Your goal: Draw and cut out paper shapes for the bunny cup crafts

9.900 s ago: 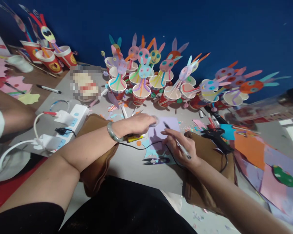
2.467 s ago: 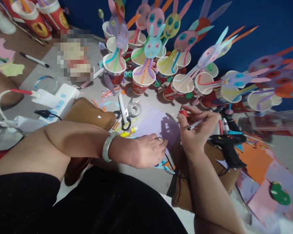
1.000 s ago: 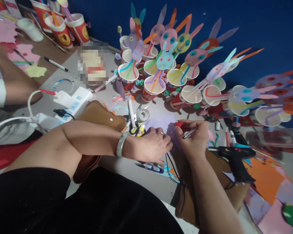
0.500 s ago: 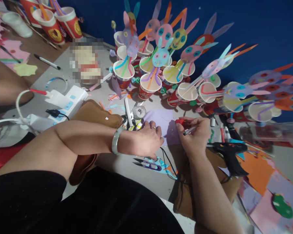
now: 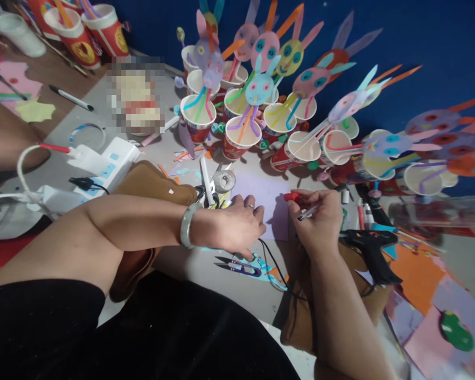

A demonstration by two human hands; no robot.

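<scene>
1. Paper is the main thing: one purple sheet (image 5: 275,191) lies flat on the desk (image 5: 257,300), with a hand at its left and a hand at its right.
2. Left hand (image 5: 239,227): its fingers are spread and bent a little, over the near left part of the purple sheet. It looks like it rests there. I can't tell how hard it pushes.
3. Right hand (image 5: 319,219): it is by the right edge of the purple sheet. Thumb and finger pinch a small red piece (image 5: 291,197), maybe a cap. A pen (image 5: 307,212) is tucked in the same hand. I can't tell if the red piece touches the purple sheet.
4. The purple sheet should be very light and bendy, and slide easily. A hard tug could crease or rip it. Flat fingers near an edge would be a good hold.
5. The red piece looks hard and light. It could slip, so pinch it from two sides.
6. The pen should be stiff, thin and a bit rolly. Hold it around its middle.
7. Near the purple sheet: a tape roll (image 5: 225,181) just left, pointy thread snips (image 5: 239,266) on the body side, a glue gun (image 5: 376,253) to the right, and paper cups (image 5: 235,152) with paper bunnies (image 5: 260,89) behind.
</scene>
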